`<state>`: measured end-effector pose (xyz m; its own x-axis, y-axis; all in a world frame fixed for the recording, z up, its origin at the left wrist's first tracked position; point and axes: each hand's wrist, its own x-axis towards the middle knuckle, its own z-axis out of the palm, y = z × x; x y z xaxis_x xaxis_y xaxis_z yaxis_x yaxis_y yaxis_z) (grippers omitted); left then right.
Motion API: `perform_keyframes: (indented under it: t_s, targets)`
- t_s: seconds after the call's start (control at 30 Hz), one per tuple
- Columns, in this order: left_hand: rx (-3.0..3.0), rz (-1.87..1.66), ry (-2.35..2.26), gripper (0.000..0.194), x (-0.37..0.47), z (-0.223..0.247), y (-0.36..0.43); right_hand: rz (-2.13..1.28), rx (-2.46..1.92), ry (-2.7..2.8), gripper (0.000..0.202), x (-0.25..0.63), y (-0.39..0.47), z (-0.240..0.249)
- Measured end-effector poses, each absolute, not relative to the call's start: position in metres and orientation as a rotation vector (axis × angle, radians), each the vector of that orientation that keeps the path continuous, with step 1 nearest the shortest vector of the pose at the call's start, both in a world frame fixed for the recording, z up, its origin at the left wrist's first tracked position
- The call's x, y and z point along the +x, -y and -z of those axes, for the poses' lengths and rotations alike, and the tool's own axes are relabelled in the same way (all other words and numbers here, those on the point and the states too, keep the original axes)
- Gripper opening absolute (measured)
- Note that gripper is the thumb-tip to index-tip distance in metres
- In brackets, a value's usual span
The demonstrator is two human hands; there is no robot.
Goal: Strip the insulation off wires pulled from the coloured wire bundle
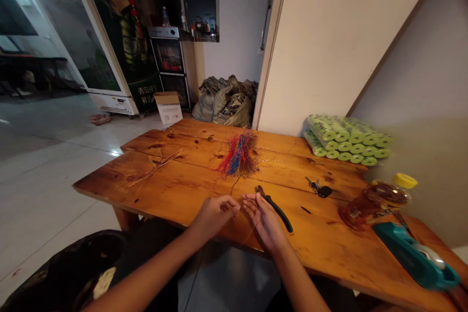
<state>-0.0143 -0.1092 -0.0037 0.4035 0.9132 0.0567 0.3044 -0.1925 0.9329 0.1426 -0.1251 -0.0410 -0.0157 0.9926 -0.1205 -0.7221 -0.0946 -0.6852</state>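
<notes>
Orange-brown wood, planked tabletop (193,183): beneath both hands, its near edge running under the wrists.

Left hand (216,215), bare: thumb and fingers curled inward, tips bunched; whether anything fine is pinched cannot be told.

Right hand (267,222), bare: palm turned inward, fingers bent toward the left hand, a narrow gap between the two; hold likewise cannot be told.

Metal pliers with dark green-and-black handles (280,212): flat beside the right hand, partly behind it, nose pointing away, handle ends toward the near edge.

Thin dark-and-light banded strand (234,185): short, between hands and tangle.

Loose tangle of red, blue and copper-coloured fine strands (241,156): mid-table, beyond the hands, well inside the side edges.

Straw-coloured long strands (157,168): left part of the tabletop, a stretch of bare planking between them and the tangle.

Metal keys with black fob (322,191): right of the pliers, apart, with bare planking between.

Clear bottle of amber liquid, yellow cap (376,202): farther right, tilted in view.

Teal tape dispenser (402,253): just beside the bottle, nearer the front.

Green-and-white wrapped rolls (347,139): stacked, back right, by the wall.

Grey-brown sacks (230,102): past the far edge.

Black bin (62,268): lower left, off the near edge.
</notes>
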Motion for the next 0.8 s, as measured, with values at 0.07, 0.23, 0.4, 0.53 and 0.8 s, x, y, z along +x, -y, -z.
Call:
perform_keyframes:
  t_s: [0.07, 0.23, 0.4, 0.53, 0.8]
  targets:
    - [1.627, -0.808, -1.086, 0.017, -0.005, 0.026, 0.119, -1.554, -0.690, 0.529, 0.029, 0.141, 0.127, 0.042]
    - [1.514, -0.831, -1.094, 0.015, 0.005, 0.048, 0.127, -1.607, -0.690, 0.533, 0.028, 0.137, 0.127, 0.044]
    - [1.499, -0.813, -1.081, 0.015, 0.005, 0.045, 0.129, -1.610, -0.649, 0.568, 0.028, 0.137, 0.129, 0.040]
    - [1.515, -0.713, -1.082, 0.017, -0.003, 0.046, 0.137, -1.635, -0.629, 0.585, 0.031, 0.144, 0.130, 0.032]
    - [1.692, -0.343, -1.160, 0.014, -0.050, 0.052, 0.166, -1.537, -0.663, 0.487, 0.030, 0.175, 0.130, 0.018]
